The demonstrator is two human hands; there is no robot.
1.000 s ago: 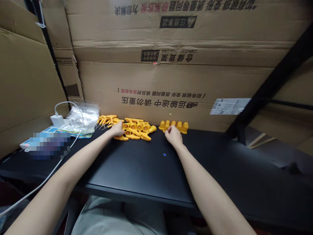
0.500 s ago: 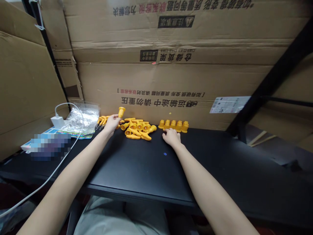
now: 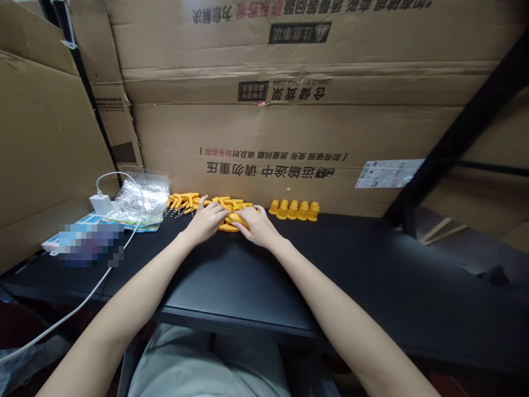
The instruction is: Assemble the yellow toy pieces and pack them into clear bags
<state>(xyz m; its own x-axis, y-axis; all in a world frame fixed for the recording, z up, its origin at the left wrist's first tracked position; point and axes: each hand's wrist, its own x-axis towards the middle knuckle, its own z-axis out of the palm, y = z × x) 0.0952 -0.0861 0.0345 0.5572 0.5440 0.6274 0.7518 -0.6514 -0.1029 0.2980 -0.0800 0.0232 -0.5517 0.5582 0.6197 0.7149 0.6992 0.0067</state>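
At mid-frame our left hand (image 3: pixel 204 220) and right hand (image 3: pixel 258 226) curl over yellow pieces (image 3: pixel 238 219), grips we cannot tell, black tabletop (image 3: pixel 372 264) stretching rightward and down to its front edge (image 3: pixel 231 324).

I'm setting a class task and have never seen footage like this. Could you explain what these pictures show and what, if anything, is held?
No machine: these are a person's bare left hand and right hand, seen by one camera worn on the head, looking forward and down. On the black table, both hands meet at a pile of yellow pieces. To the right, stepped yellow parts stand in a group; to the left lie yellow pieces with chain-like ends, then a clear plastic bag. The right hand seems to grip a yellow piece; whether the left hand holds anything is hidden.
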